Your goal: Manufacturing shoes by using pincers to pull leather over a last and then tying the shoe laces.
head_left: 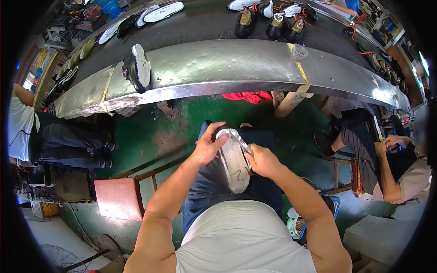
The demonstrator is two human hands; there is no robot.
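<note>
An unfinished shoe (234, 168) lies sole up across my lap, with a pale bottom, a dark upper edge and a dark squiggle near its close end. My left hand (209, 144) grips its far end, thumb on the rim and fingers round the side. In my right hand (264, 160) is a silver metal hand tool that looks like pincers (238, 140). The tool's head touches the shoe's far end, beside my left thumb. Its jaws are too small to make out.
Ahead runs a metal-edged bench (205, 61) with one shoe (139, 68) on its edge and more shoes (246, 22) farther back. A clear cup (298, 52) stands there. People sit left (73, 136) and right (391, 168). A brown stool (119, 199) and a green fan (296, 223) are near me.
</note>
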